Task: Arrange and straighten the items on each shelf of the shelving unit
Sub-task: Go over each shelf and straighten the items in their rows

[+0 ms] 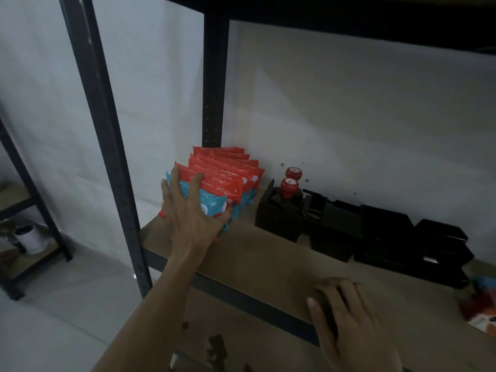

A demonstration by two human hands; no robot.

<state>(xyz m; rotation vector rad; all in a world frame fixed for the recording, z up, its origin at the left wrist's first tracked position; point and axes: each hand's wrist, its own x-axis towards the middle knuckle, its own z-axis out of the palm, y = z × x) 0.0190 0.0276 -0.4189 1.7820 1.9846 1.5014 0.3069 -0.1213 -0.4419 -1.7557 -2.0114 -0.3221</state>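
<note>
The left hand [192, 210] is gripping the front pack [213, 206] of a row of red-and-teal soft plastic packs [236, 167]. Its fingers are spreading over the pack's face, with the tips curling over the top edge. The thumb is wrapping the lower side toward the right hand. The row is standing upright directly beyond this hand and running back toward the white wall, at the end of the brown board shelf [268, 259]. The black metal front post [118, 162] is rising just outboard of the left wrist.

The right hand [346, 315] is resting palm-down on the shelf's front edge. Its fingers are lying relaxed and close together, holding nothing.

Beyond the right hand, a black open box [276, 218] is sitting on the shelf, just beside the pack row. 2 red round-topped items [290, 185] are standing in or behind it; which one cannot be determined. Stacked black trays [440, 253] are continuing the line further outboard of the right hand. A blurred red-and-orange pack [480, 310] is lying at the frame edge, outboard of this hand.
</note>
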